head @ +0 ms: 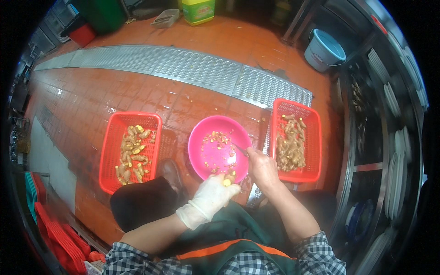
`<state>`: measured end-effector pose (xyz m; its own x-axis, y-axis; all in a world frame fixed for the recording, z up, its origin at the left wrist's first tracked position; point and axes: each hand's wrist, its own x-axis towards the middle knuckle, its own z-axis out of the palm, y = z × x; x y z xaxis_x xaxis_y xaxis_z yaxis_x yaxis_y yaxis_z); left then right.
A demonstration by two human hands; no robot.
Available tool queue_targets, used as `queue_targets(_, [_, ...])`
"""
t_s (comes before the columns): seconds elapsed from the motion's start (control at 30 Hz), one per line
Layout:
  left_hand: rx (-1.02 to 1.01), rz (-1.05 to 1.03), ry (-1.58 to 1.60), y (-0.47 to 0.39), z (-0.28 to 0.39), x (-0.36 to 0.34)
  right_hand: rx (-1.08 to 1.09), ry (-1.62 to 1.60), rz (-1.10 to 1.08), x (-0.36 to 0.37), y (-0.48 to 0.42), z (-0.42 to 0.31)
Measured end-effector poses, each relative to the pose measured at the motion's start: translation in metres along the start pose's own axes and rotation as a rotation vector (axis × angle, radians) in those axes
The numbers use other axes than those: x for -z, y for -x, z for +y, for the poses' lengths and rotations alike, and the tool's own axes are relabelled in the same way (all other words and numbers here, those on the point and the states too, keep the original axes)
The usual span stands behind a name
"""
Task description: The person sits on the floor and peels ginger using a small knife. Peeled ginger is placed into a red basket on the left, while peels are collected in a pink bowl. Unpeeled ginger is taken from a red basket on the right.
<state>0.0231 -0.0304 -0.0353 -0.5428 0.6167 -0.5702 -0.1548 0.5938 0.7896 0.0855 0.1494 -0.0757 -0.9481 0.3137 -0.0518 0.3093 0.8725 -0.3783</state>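
Observation:
My left hand point(211, 197), in a pale glove, grips a piece of ginger root point(229, 177) with a cut yellow end over the near rim of a pink plastic basin point(195, 146). Bare, my right hand point(263, 167) holds a small knife point(240, 149) whose blade points into the basin; its handle is hidden in my fist. Ginger trimmings point(217, 138) lie scattered on the basin's bottom. To the left, a red plastic basket point(106, 151) contains ginger pieces point(132, 147), several with cut yellow faces. Another red basket point(314, 144) at the right holds a heap of ginger roots point(290, 151).
A perforated metal drain cover point(192, 70) crosses the wet orange tile floor point(144, 89). Beyond it stand a light-blue bucket point(323, 51) and a yellow-green jug point(198, 12). Metal shelving point(347, 165) with stacked plates point(397, 178) lines the right side. Red baskets point(60, 237) are stacked at lower left.

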Motion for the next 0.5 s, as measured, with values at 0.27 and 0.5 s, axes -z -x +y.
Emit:
queue_targets(0.27, [-0.563, 0.397, -0.458, 0.005, -0.011, 0.006, 0.350, -0.172, 0.087, 0.035, 0.028, -0.038])
queue_targets(0.5, [-0.558, 0.460, -0.395, 0.012, 0.008, 0.006, 0.383, -0.041, 0.139, 0.029, 0.034, -0.032])
